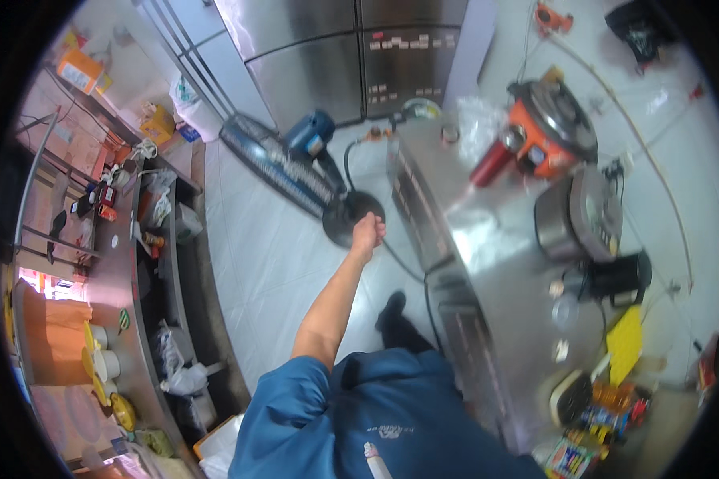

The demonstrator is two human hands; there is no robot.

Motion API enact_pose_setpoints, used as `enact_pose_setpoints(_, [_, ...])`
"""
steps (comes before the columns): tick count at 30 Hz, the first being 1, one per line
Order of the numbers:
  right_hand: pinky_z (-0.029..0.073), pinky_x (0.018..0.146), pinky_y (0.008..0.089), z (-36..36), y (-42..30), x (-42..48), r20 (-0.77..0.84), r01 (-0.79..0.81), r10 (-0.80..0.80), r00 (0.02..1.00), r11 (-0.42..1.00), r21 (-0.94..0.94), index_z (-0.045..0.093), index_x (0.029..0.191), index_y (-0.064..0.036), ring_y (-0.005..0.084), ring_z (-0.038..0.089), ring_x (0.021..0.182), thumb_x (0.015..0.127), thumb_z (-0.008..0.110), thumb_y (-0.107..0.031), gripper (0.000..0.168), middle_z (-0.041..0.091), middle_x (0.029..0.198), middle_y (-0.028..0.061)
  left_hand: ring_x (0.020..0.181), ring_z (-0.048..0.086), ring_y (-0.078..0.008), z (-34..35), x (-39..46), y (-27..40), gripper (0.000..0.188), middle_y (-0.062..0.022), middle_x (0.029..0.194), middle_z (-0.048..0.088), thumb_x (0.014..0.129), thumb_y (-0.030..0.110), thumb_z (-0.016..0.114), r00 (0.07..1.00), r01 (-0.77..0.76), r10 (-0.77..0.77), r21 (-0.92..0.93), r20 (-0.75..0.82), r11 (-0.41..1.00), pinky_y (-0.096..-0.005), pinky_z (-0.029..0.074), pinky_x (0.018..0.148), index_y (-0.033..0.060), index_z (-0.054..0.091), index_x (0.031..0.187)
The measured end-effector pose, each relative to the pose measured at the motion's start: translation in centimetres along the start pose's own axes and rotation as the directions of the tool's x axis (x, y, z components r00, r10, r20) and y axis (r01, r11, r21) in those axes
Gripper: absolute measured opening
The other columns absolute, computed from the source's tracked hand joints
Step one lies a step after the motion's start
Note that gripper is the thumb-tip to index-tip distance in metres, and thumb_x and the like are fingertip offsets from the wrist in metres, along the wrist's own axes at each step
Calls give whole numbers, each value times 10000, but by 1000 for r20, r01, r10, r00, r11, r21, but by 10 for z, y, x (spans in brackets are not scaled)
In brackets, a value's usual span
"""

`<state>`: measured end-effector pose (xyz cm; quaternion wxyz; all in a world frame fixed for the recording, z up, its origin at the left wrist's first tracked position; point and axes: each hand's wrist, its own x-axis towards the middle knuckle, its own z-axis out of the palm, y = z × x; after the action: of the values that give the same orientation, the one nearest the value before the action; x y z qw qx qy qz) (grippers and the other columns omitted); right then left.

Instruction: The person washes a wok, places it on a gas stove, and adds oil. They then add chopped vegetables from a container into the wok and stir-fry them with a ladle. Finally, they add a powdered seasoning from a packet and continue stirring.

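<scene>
My left hand (368, 232) is stretched forward over the floor, its fingers curled into a fist. Nothing shows sticking out of it. Behind it in the view lies the round black base (341, 223) of a floor fan; whether the hand touches the base, I cannot tell. The fan has a blue motor housing (313, 133) and a wide wire-guarded head (269, 160), seen edge-on. My right hand is out of view. Low in front of my blue shirt (389, 413) appears a white stick-like thing (376, 460) with a pale, rough tip.
Right of me runs a stainless steel counter (491, 257) bearing an orange pressure cooker (554, 129), a red flask (497, 158), a rice cooker (578, 212) and a black kettle (620, 276). A cable (402, 260) crosses the floor. A steel refrigerator (305, 78) stands ahead, a cluttered shelf unit (117, 251) left.
</scene>
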<state>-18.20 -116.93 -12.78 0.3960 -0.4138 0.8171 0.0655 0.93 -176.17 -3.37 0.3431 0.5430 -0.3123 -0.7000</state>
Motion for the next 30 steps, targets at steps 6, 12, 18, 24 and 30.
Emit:
enact_pose_setpoints(6, [513,661,457,-43,-62,73,-66,-36,63,996,934,356,656,839,-43,331,657,766,841,604,-191,157,677,883,152,653,587,-201,79,158,117,367,-88,740,621,960,359,458,955,-292,297,166,-6,942,-349,459,602,23,600,913])
enact_pose_setpoints(12, [527,646,423,-106,-127,62,5,-204,308,951,618,760,603,888,-62,279,663,750,805,636,-240,200,680,895,120,895,644,-404,150,319,195,400,-231,954,671,954,347,439,852,-446,498,724,162,527,-478,490,794,-13,611,973])
enact_pose_setpoints(18, [537,657,399,-164,-188,64,140,-242,247,959,969,-46,628,943,-69,236,666,778,839,623,-226,189,672,879,97,1121,605,-383,205,489,160,349,-210,1166,649,923,260,499,923,-355,195,931,332,92,-464,498,936,16,654,1119])
enact_pose_setpoints(24, [520,615,390,-234,-215,148,325,-670,618,716,477,568,630,927,-62,229,643,724,851,615,-225,181,658,839,98,1108,628,-328,250,549,137,319,-208,1177,645,911,253,561,921,-353,170,935,350,-10,-412,514,918,4,638,1096])
enact_pose_setpoints(30, [503,572,380,-280,-220,184,383,-716,678,628,310,626,633,912,-55,222,619,671,862,607,-224,178,643,799,98,1083,652,-258,279,597,123,607,-178,1149,661,820,459,675,931,-353,54,929,360,-113,-368,529,896,2,542,1197])
